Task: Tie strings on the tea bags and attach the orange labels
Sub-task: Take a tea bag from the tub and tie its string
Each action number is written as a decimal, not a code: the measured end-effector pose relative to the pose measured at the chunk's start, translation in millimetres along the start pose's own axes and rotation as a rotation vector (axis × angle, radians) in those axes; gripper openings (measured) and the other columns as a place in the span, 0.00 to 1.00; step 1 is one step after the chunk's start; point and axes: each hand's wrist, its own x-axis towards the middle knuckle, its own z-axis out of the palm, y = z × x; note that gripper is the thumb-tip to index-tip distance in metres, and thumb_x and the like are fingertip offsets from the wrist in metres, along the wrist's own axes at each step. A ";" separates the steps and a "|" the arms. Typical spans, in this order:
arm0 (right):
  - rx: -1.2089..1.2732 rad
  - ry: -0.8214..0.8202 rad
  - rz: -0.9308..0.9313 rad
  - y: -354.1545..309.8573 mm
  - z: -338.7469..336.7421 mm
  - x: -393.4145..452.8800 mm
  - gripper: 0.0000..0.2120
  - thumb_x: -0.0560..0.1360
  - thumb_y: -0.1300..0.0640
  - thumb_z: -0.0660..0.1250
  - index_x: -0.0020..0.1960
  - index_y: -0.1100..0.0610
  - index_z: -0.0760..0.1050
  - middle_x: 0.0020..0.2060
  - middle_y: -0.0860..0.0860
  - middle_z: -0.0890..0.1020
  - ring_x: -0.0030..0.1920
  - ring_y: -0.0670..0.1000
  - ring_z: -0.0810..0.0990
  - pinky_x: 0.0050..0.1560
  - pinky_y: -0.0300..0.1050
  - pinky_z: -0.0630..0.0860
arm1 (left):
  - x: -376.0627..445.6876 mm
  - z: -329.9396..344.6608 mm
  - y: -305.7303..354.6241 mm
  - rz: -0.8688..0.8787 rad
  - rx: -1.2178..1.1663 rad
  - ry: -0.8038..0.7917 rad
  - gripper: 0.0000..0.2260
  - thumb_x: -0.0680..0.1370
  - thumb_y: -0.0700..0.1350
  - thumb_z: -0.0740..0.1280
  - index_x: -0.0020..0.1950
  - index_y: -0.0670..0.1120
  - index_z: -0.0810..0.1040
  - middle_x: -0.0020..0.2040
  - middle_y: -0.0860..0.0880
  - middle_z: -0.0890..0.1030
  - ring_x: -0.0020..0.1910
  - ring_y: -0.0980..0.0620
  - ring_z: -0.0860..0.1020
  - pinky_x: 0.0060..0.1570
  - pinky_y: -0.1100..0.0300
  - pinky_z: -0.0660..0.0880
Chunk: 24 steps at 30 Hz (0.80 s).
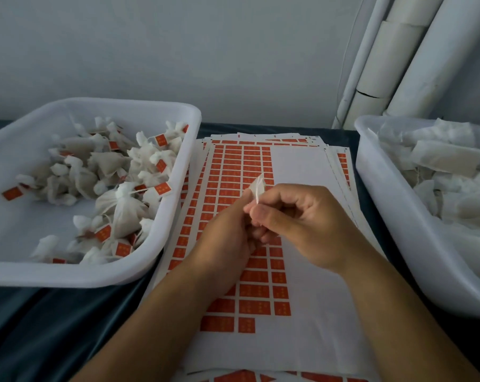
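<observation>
Judging from the 2 tubs, I'd say the job is somewhere in the middle: the left tub [178,172] holds a loose heap of finished tea bags [123,208], each gathered at the neck and carrying an orange label, while the right tub [371,172] is piled high with untied bags [440,158] that have no labels I can see. The label sheets [296,172] lie stacked on the dark table [40,312] between the tubs, and the top sheet has many of its orange labels [254,307] already peeled off, mostly on its right side, with plenty left on the left side and lower down. My hands meet above the middle of that sheet. My left hand [228,238] is curled around the bag in work [256,183], of which only the white gathered top shows above my fingers; the body of it is hidden inside my grip. My right hand [302,224] is curled too, thumb and forefinger pinching the white string [258,193] just beside the bag's neck. I'd guess I'm at the tying step, since no label hangs on this bag yet, though whether the knot is closed I can't tell. The bag sits well clear of both tubs.
</observation>
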 end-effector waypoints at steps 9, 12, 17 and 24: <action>-0.263 -0.037 0.125 17.5 -3.8 3.0 0.06 0.79 0.48 0.69 0.50 0.47 0.85 0.41 0.40 0.86 0.43 0.44 0.86 0.45 0.41 0.84 | 2.9 -9.2 2.0 -0.001 -0.249 0.197 0.17 0.83 0.48 0.59 0.62 0.42 0.82 0.58 0.39 0.84 0.59 0.42 0.83 0.52 0.52 0.81; -0.356 -0.004 0.130 20.6 -7.9 4.6 0.05 0.79 0.47 0.69 0.48 0.42 0.83 0.40 0.38 0.85 0.43 0.43 0.86 0.47 0.44 0.85 | 2.6 -6.9 4.5 0.022 -0.212 0.206 0.20 0.83 0.52 0.59 0.68 0.40 0.76 0.58 0.38 0.83 0.60 0.41 0.83 0.57 0.50 0.81; -0.308 0.041 0.137 21.7 -16.0 5.5 0.06 0.79 0.46 0.68 0.48 0.45 0.83 0.41 0.40 0.85 0.42 0.44 0.86 0.41 0.37 0.83 | -3.5 -3.2 6.4 -0.016 0.066 0.212 0.17 0.80 0.66 0.59 0.44 0.64 0.84 0.54 0.49 0.86 0.57 0.47 0.84 0.65 0.43 0.75; -0.167 0.262 0.191 23.4 -17.5 7.9 0.07 0.82 0.50 0.67 0.51 0.49 0.83 0.39 0.42 0.86 0.40 0.45 0.87 0.38 0.36 0.82 | -1.4 -8.2 1.3 0.055 0.710 0.233 0.20 0.76 0.69 0.64 0.45 0.53 0.79 0.30 0.57 0.81 0.30 0.60 0.81 0.33 0.63 0.75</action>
